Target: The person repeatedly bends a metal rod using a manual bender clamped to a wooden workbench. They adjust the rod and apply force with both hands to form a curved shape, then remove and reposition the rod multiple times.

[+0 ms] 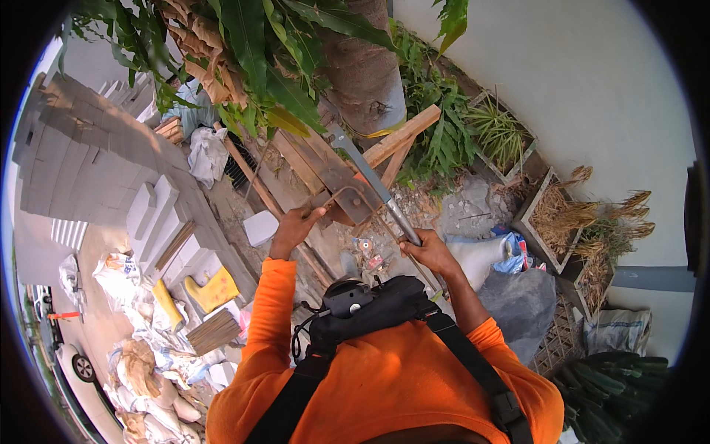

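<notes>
Two hands engaged: left hand point(294, 228) pinches bent rod point(342, 190) over near end of steel plate point(356, 209); right hand point(435, 257) clamps fingers round grey lever point(379, 183). Best: rod flat, lever swung level.

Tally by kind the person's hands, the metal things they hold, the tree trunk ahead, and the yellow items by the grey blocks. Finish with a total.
Hands: 2 (left hand, right hand)
Bent rod: 1
Grey bar: 1
Tree trunk: 1
Yellow items: 2
Total: 7
</notes>
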### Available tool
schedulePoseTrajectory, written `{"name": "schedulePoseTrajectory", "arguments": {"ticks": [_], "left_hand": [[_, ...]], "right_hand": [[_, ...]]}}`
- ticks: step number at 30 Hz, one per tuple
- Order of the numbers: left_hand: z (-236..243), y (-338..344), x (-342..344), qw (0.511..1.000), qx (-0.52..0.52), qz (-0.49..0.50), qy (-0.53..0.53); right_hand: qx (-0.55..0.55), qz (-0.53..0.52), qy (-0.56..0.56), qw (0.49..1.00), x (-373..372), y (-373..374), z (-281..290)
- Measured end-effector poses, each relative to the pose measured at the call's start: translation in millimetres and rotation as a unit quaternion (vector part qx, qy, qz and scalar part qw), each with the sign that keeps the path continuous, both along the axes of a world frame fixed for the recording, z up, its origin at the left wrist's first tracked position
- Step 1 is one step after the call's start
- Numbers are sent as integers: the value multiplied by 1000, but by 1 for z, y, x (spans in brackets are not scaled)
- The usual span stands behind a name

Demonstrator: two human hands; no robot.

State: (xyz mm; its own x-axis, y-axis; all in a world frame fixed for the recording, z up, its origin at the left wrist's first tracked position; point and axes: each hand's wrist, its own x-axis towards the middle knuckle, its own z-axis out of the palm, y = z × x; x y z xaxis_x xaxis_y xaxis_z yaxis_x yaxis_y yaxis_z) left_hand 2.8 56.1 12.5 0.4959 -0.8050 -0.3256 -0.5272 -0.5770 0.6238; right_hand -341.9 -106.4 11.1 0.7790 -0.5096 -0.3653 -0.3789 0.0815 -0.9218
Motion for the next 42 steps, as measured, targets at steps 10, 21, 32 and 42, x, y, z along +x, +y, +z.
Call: {"name": "schedulePoseTrajectory", "arguments": {"ticks": [10,21,32,42], "left_hand": [[-17,-5,24,994,15,0,111],[1,-9,22,992,4,6,129],[0,-11,21,985,-35,32,166],[-11,-8,26,988,7,27,149]], "right_hand": [[19,-12,58,998,14,18,-4],[55,-92,92,990,19,31,2],[53,-109,115,986,26,33,13],[58,-122,72,988,20,40,-2]]}}
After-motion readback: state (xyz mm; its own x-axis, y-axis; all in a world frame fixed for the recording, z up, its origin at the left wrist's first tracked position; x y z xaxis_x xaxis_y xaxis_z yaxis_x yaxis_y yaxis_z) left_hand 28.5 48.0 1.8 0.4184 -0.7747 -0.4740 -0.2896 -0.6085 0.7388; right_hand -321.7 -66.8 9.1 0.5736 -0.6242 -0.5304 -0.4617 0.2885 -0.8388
